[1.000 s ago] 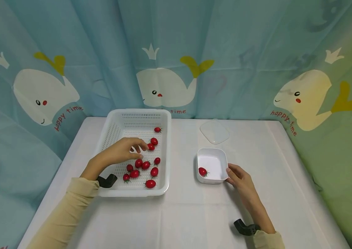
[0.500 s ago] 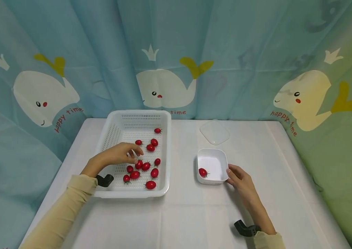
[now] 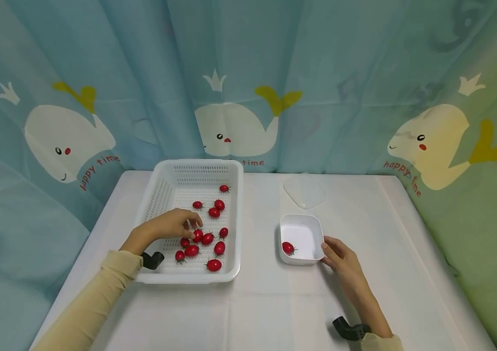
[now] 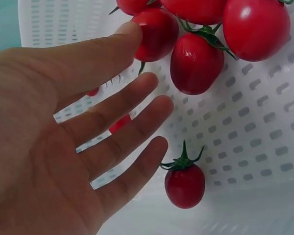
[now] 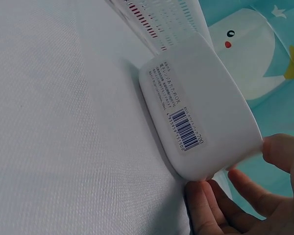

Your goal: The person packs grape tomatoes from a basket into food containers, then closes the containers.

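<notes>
My left hand (image 3: 171, 225) is low inside a white perforated basket (image 3: 240, 234) that holds several cherry tomatoes. In the left wrist view its thumb tip touches one cherry tomato (image 4: 159, 35), while the other fingers are spread and stay apart from it. Another cherry tomato (image 4: 185, 188) lies near the little finger. My right hand (image 3: 347, 268) holds the right side of a small white plastic box (image 3: 298, 262), thumb near the rim and fingers against the outer wall. One cherry tomato (image 3: 288, 248) lies in the box's front left corner.
A clear lid (image 3: 304, 191) lies flat behind the box. White cloth (image 3: 266, 317) covers the table. A curtain (image 3: 331, 136) with whale prints hangs along the back edge and both sides.
My left hand has moved left and down from the tomatoes at the basket's middle to the front cluster. A tomato formerly behind it now shows. The right hand stays on the box.
</notes>
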Motion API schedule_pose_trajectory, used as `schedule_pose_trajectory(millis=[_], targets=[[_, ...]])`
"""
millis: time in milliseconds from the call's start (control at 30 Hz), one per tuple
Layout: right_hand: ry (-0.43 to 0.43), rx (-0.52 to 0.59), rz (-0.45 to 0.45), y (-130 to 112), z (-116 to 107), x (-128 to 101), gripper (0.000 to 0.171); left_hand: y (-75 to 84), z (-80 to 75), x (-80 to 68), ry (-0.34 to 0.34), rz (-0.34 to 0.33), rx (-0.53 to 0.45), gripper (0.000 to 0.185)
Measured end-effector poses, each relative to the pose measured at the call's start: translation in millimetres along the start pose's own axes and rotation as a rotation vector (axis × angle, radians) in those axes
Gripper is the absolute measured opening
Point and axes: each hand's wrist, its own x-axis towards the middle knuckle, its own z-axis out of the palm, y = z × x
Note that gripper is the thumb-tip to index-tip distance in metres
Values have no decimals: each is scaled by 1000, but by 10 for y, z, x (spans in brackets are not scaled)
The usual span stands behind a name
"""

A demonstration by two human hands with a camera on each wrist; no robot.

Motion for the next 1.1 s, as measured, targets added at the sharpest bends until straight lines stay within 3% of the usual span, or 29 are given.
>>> schedule_pose_trajectory(millis=[800,1100], targets=[[3,6,7,11,3,-7,55,-12,-5,48,-60,-29,22,21],[-3,23,2,5,8,-10,57,-14,-11,41,-61,8,13,18]])
